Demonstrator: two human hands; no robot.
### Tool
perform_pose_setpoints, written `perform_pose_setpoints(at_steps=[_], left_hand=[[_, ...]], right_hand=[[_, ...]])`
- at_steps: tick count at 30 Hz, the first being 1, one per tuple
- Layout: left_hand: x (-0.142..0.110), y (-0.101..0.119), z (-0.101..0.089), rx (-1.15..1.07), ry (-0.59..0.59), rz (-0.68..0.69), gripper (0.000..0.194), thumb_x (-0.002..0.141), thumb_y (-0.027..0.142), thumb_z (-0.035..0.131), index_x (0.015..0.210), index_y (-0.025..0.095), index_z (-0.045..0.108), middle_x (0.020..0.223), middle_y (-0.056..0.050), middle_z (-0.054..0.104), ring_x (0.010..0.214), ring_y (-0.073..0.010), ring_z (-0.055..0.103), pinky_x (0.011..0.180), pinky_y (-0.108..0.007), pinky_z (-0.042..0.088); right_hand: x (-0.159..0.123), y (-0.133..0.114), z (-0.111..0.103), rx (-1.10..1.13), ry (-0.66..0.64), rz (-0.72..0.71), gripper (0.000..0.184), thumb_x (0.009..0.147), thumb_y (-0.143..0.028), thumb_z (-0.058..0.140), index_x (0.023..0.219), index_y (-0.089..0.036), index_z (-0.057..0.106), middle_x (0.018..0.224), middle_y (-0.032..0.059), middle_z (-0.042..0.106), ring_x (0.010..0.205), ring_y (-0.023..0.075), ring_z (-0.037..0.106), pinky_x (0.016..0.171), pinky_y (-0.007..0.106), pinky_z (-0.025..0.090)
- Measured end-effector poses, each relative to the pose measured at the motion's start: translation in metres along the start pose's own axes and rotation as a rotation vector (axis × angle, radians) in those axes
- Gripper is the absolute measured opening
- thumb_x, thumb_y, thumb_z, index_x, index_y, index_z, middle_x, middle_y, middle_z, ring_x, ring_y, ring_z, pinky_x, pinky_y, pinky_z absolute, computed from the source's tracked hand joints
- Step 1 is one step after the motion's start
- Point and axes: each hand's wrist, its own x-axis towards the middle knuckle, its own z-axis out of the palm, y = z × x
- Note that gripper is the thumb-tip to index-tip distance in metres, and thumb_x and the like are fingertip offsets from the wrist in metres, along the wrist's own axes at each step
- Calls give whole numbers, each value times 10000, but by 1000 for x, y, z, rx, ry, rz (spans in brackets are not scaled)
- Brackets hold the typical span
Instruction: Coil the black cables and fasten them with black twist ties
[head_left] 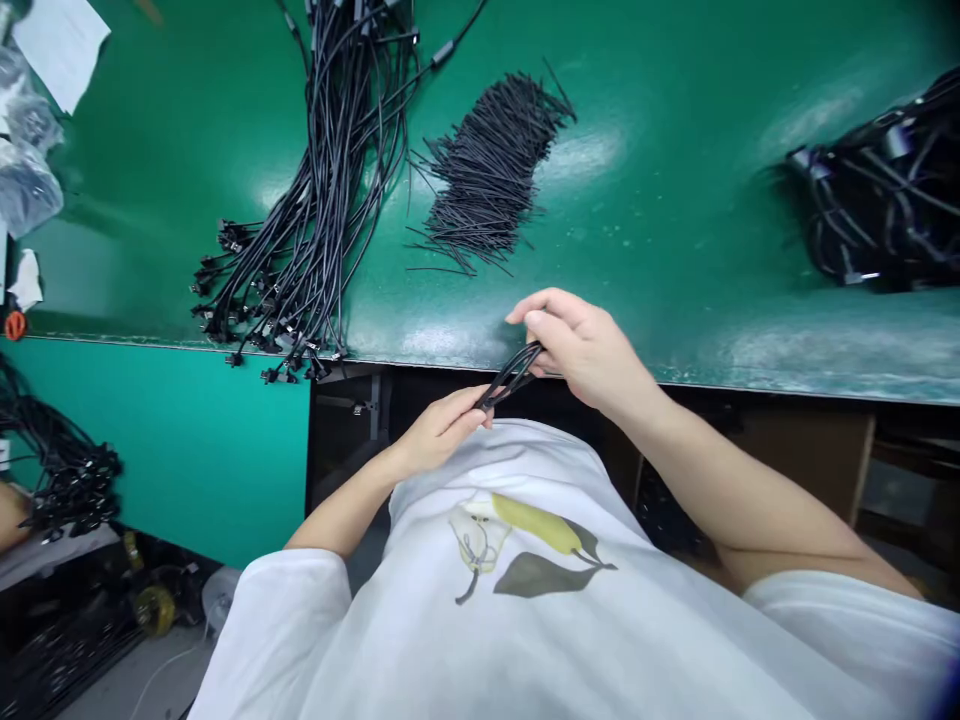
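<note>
A looped black cable stretches between my two hands, just off the table's front edge. My left hand is closed on its lower end, thumb on top. At the upper end of the loop, my right hand grips it with the lower fingers, while its thumb and index finger curl above. Beyond the hands lies a pile of short thin black ties or wire pieces. A large bundle of black cables with small connectors at the near ends spreads to the left of that pile.
The green table ends in a front edge before my body. On the right lies a dark heap of coiled cables. Clear plastic bags and a paper sheet are far left. Another cable bundle lies lower left, beside a person's arm.
</note>
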Motion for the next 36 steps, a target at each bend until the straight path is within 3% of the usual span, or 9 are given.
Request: perform_pose_setpoints(at_steps=[4, 10, 12, 14, 18, 21, 23, 30, 36], left_hand=[[1, -1, -2, -67, -35, -11, 514, 933, 481, 558, 1356, 192, 596, 990, -64, 645, 926, -175, 590, 930, -326, 452], [24, 12, -9, -164, -29, 51, 610, 767, 596, 722, 1223, 197, 658, 1275, -108, 596, 1275, -255, 508, 1115, -389, 380], [35, 17, -4, -214, -151, -4, 576, 717, 571, 780, 1117, 172, 669, 1147, -92, 645, 1171, -241, 577, 1063, -388, 429], [43, 20, 4, -248, -239, -101, 480, 727, 561, 777, 938, 149, 648, 899, -47, 651, 892, -180, 635, 895, -354, 512], [48, 23, 17, -406, -256, -166, 469, 797, 600, 693, 801, 159, 533, 626, 41, 518, 552, -88, 522, 597, -267, 479], [47, 23, 19, -477, -276, -226, 522, 752, 612, 735, 894, 155, 528, 591, 62, 512, 478, -72, 476, 492, -239, 390], [46, 21, 19, -489, -291, -256, 558, 705, 609, 778, 908, 148, 538, 565, 69, 507, 458, -66, 457, 474, -236, 351], [44, 14, 18, -713, -170, -313, 504, 687, 501, 840, 925, 139, 582, 684, 40, 545, 564, -67, 526, 540, -217, 404], [40, 24, 18, -810, -222, -424, 437, 876, 544, 625, 866, 107, 630, 622, 52, 417, 453, -46, 374, 426, -196, 317]], right_hand=[[8, 4, 2, -272, 80, -199, 233, 780, -301, 729, 922, -224, 562, 591, -76, 474, 497, 88, 411, 502, 237, 321], [6, -11, 14, -260, 9, -275, 236, 746, -234, 700, 828, -220, 479, 658, -66, 468, 515, 69, 358, 521, 234, 319], [4, -15, 19, -252, 2, -305, 228, 752, -222, 682, 828, -223, 467, 665, -65, 466, 517, 69, 359, 531, 238, 333], [5, -17, 20, -250, 16, -331, 204, 769, -214, 661, 846, -225, 473, 684, -62, 479, 526, 71, 377, 551, 243, 358], [12, -10, 17, -154, 5, -323, 238, 778, -271, 696, 926, -229, 514, 752, -39, 521, 646, 103, 519, 628, 255, 453], [15, -5, 15, 132, -167, -128, 330, 815, -428, 716, 996, -226, 528, 756, -35, 529, 644, 112, 561, 610, 266, 502], [14, -4, 15, 313, -235, -20, 405, 822, -547, 710, 990, -225, 530, 673, -66, 466, 509, 77, 471, 523, 248, 478], [15, -10, 28, 424, -63, -72, 543, 808, -749, 609, 840, -210, 559, 538, -95, 264, 383, 29, 151, 334, 198, 145], [24, -11, 29, 391, -93, 53, 636, 770, -853, 523, 777, -216, 508, 520, -96, 204, 387, 37, 106, 326, 206, 138]])
